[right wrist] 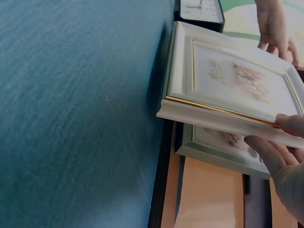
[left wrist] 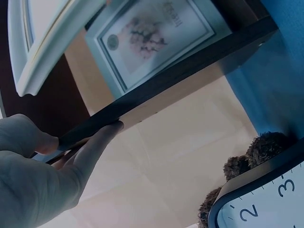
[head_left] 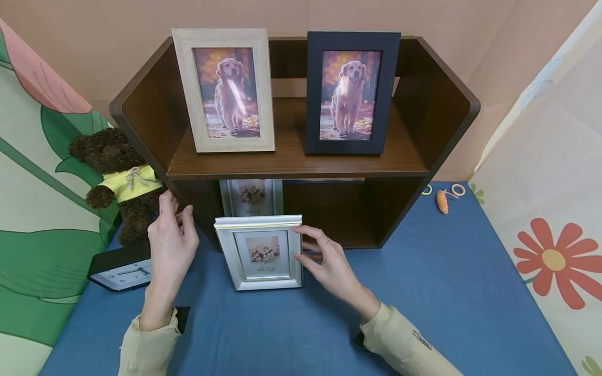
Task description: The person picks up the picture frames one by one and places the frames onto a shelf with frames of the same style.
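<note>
My right hand (head_left: 331, 263) grips a white picture frame (head_left: 263, 253) by its right edge, thumb and fingers on opposite faces. The frame leans back slightly in front of a dark brown shelf (head_left: 291, 166). With my left hand (head_left: 171, 245) I hold the front edge of the shelf's left side panel, as the left wrist view shows the thumb (left wrist: 42, 142) on one side and fingers on the other. Behind the held frame, a grey-green picture frame (head_left: 279, 198) stands in the lower compartment, partly hidden.
On the upper board stand a cream picture frame (head_left: 202, 94) and a dark blue picture frame (head_left: 314, 99). Left of the shelf are a brown teddy bear (head_left: 134, 222) and a black clock (head_left: 119, 274). A small orange toy carrot (head_left: 442, 202) lies at the right.
</note>
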`<state>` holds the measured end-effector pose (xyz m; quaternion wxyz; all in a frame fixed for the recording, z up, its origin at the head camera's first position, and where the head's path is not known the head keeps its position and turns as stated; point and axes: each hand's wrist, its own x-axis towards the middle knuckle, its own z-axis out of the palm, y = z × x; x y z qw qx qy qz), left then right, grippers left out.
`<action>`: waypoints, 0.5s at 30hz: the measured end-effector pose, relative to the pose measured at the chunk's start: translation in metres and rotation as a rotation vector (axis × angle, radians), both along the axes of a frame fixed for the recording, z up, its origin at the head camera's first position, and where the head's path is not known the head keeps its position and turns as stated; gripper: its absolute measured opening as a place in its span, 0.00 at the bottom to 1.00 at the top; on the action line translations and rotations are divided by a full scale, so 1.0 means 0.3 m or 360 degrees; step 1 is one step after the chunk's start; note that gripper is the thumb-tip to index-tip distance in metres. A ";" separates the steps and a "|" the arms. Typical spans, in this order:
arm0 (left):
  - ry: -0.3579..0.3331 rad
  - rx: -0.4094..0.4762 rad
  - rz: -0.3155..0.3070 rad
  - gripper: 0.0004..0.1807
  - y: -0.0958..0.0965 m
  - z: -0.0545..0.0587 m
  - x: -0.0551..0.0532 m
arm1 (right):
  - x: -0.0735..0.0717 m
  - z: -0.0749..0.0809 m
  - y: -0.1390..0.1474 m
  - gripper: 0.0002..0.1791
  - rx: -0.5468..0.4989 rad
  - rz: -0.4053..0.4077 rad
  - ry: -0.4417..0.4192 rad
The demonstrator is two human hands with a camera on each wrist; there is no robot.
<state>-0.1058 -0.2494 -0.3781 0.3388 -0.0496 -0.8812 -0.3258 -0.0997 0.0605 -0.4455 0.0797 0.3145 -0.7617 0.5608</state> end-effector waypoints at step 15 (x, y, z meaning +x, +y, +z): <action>0.0028 0.0007 -0.0013 0.20 -0.001 -0.003 -0.002 | 0.005 0.051 0.076 0.39 -0.0014 -0.0097 0.0032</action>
